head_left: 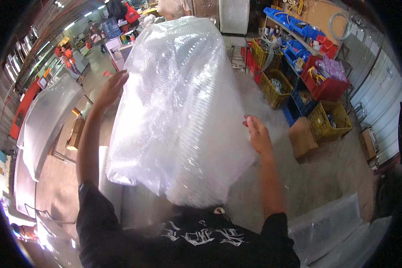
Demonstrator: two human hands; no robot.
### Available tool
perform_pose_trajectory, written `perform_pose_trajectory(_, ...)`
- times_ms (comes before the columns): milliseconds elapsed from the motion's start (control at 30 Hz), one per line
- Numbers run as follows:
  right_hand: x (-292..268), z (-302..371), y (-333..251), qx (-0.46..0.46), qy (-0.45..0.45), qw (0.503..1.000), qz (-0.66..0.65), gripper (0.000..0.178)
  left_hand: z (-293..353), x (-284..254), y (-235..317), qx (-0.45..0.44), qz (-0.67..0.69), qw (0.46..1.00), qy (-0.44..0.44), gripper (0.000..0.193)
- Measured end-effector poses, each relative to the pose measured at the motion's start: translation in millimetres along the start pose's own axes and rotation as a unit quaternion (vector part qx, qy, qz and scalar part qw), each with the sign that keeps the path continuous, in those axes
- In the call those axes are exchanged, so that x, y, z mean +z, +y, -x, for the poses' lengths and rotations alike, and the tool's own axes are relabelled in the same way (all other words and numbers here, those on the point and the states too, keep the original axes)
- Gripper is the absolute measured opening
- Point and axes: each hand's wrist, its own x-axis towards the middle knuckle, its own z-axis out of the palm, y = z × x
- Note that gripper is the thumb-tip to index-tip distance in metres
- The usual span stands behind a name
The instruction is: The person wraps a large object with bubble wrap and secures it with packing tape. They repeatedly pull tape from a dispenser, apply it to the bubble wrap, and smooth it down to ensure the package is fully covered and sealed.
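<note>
A large bubble wrap cover [178, 102], clear and shiny, stretches in front of me from the far end down toward my chest. It drapes in loose folds, and what lies beneath it is hidden. At its upper left edge, my left hand [115, 87] has its fingers stretched out against the wrap. My right hand [258, 134] is lower down at the right edge, thumb up, with its fingers closed on the margin of the wrap. Part of the right fingers is hidden by the film.
Yellow crates [330, 120], a red bin [324, 82] and blue parts bins [295, 53] line the right side. A cardboard box [301, 137] stands near them. Wrapped panels [49, 120] lean at left. A person [173, 8] stands at the far end; others are farther back.
</note>
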Motion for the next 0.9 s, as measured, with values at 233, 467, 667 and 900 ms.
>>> perform_pose_trajectory(233,44,-134,-67,0.133,-0.033,0.986,0.094,0.069,-247,62,-216,-0.193,-0.005,0.967,0.166,0.105)
perform_pose_trajectory(467,127,-248,-77,0.018,-0.03,0.966,0.254,0.052,-286,78,-248,-0.124,0.113,0.963,0.212,0.055)
perform_pose_trajectory(667,93,-247,-65,-0.074,0.096,0.948,0.295,0.035,-265,30,-235,-0.103,0.375,0.894,0.223,0.047)
perform_pose_trajectory(900,93,-261,-127,-0.052,0.169,0.853,0.491,0.063,-200,92,-260,-0.055,0.423,0.904,0.003,0.036)
